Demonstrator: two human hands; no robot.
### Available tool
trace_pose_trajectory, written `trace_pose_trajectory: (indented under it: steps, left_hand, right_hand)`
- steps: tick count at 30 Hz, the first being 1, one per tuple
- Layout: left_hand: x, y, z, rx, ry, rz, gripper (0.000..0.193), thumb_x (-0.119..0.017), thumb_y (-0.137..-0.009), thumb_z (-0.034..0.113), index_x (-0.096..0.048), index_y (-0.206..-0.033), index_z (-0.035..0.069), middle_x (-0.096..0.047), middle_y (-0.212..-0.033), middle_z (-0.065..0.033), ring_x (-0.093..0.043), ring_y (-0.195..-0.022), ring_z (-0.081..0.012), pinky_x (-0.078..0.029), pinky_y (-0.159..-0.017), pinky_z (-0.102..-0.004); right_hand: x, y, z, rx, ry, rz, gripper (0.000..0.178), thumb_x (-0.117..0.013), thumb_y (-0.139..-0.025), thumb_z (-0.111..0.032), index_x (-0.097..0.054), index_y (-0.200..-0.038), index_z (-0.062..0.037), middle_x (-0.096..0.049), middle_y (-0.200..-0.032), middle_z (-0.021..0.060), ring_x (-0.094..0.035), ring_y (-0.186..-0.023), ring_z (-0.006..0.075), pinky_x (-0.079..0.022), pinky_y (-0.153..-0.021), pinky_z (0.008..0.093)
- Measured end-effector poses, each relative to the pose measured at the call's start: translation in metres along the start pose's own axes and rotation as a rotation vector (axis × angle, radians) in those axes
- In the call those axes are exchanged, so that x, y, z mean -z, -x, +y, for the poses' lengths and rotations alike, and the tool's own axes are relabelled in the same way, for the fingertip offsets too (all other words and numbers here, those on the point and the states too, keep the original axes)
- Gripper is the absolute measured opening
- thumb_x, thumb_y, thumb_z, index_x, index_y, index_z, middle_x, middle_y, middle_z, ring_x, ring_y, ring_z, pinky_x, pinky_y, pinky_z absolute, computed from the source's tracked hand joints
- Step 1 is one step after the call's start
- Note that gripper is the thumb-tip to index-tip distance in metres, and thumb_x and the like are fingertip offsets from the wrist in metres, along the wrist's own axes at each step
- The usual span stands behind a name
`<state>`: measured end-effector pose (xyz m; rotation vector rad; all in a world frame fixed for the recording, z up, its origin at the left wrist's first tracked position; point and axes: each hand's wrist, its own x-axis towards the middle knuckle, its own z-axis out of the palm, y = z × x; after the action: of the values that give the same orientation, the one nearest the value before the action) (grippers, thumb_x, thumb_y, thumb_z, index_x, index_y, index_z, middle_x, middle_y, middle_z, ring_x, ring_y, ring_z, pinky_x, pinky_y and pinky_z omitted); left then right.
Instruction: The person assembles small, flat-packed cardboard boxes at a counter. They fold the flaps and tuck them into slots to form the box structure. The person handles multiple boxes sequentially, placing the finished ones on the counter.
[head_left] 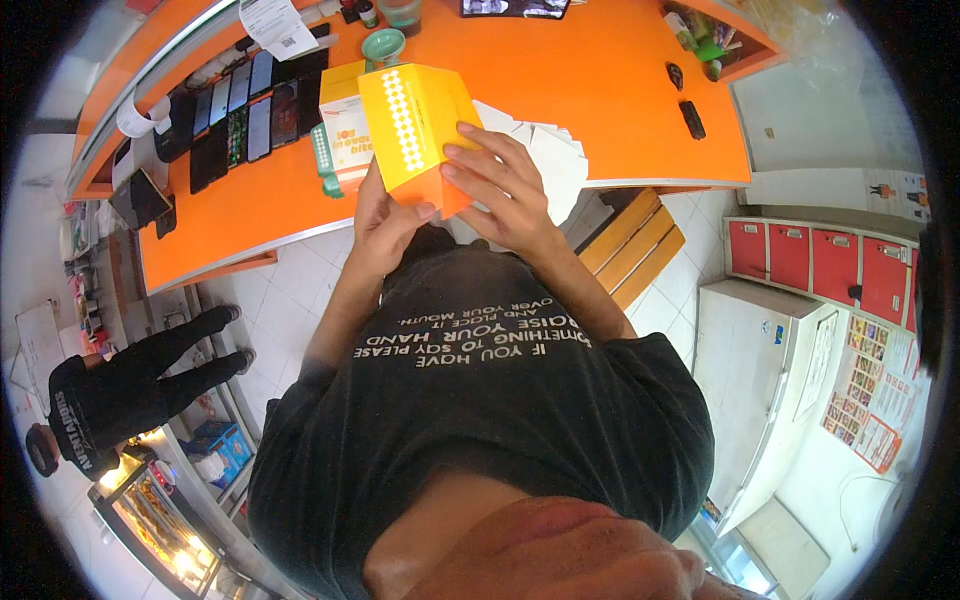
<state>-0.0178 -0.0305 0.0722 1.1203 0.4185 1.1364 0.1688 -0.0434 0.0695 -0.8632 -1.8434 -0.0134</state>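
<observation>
A yellow folding carton (pixel 435 115) with a strip of white diamonds and an orange lower part is held up over the table's near edge. My left hand (pixel 385 225) grips its lower left corner, with the thumb across the orange part. My right hand (pixel 510 190) holds the right side, its fingers lying over the front face. Behind the carton, to the left, stands a yellow and white printed box (pixel 350 135), partly hidden. A fanned stack of white flat card pieces (pixel 560 165) lies on the table beside my right hand.
The orange table (pixel 620 90) bears rows of phones (pixel 260 120) at left, a green bowl (pixel 384 46) and two small black objects (pixel 692 120) at right. A wooden slatted bench (pixel 632 245) stands below its edge. A person in black (pixel 110 400) is at far left.
</observation>
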Motion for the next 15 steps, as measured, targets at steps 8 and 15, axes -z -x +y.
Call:
trace_pose_trajectory:
  steps: [8,15]
  left_hand:
    - [0.001,-0.011,0.012,-0.315,-0.692,0.324,0.017,-0.076,-0.081,-0.002,-0.072,-0.096,-0.005,-0.073,-0.095,-0.0112,-0.069,-0.087,-0.0150,-0.054,-0.076,-0.0278]
    - [0.010,-0.005,0.003,-0.623,-0.737,0.250,0.025,-0.069,-0.086,0.009,-0.068,-0.105,-0.007,-0.071,-0.098,-0.0164,-0.068,-0.087,-0.0189,-0.053,-0.074,-0.0296]
  right_hand:
    - [0.005,-0.003,-0.012,-0.280,-0.682,0.137,0.011,-0.072,-0.082,0.003,-0.073,-0.092,0.0015,-0.073,-0.102,0.0183,-0.067,-0.109,0.0368,-0.054,-0.092,0.0451]
    - [0.014,-0.026,-0.035,-0.336,-0.744,0.139,0.013,-0.072,-0.082,0.006,-0.072,-0.095,0.0037,-0.072,-0.102,0.0191,-0.066,-0.111,0.0374,-0.052,-0.097,0.0457]
